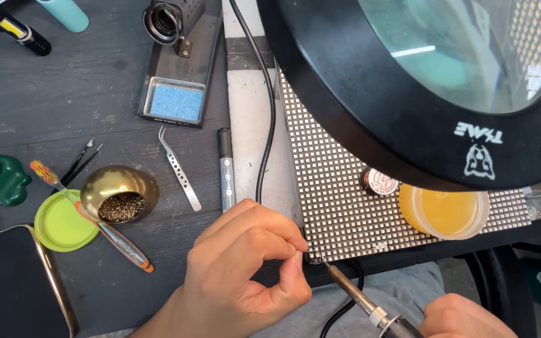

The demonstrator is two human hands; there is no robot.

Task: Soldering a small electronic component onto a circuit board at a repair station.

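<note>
My left hand [239, 275] is at the bottom centre, thumb and forefinger pinched together at the near left corner of a white dotted LED panel [339, 194]. Anything between the fingertips is too small to see. My right hand [458, 316] at the bottom right grips a soldering iron [358, 297]. Its tip points up-left and meets the panel's near edge just beside my left fingertips. A large black magnifier lamp [408, 125] hangs over the right part of the panel and hides it.
On the panel sit a yellow flux tub [444, 214] and a small round tin [380, 181]. To the left lie a marker [226, 169], tweezers [180, 172], a brass-wool bowl [119, 194], a green lid [57, 225], a phone [14, 281] and a stand with a blue sponge [176, 100]. A black cable [267, 112] runs along the panel's left side.
</note>
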